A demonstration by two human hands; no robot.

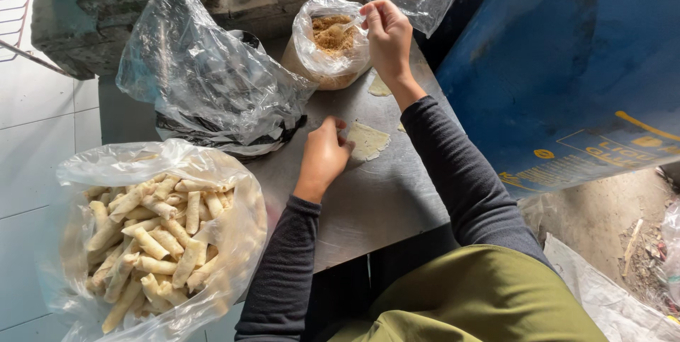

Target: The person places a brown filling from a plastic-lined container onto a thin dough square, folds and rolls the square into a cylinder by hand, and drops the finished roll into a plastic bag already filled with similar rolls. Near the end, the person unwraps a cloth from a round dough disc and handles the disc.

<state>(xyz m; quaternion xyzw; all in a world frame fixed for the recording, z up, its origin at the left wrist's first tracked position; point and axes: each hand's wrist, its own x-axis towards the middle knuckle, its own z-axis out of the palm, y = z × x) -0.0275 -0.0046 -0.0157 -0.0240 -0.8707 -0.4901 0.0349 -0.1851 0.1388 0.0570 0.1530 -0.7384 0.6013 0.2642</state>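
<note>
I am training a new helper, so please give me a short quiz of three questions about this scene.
1. True or false: the right hand holds a spoon in the bag of brown filling.
2. What does the left hand touch? A) the thin wrapper B) a knife C) a cup
3. What fills the clear bag at lower left?

Key: 1 true; 2 A; 3 rolled spring rolls.
</note>
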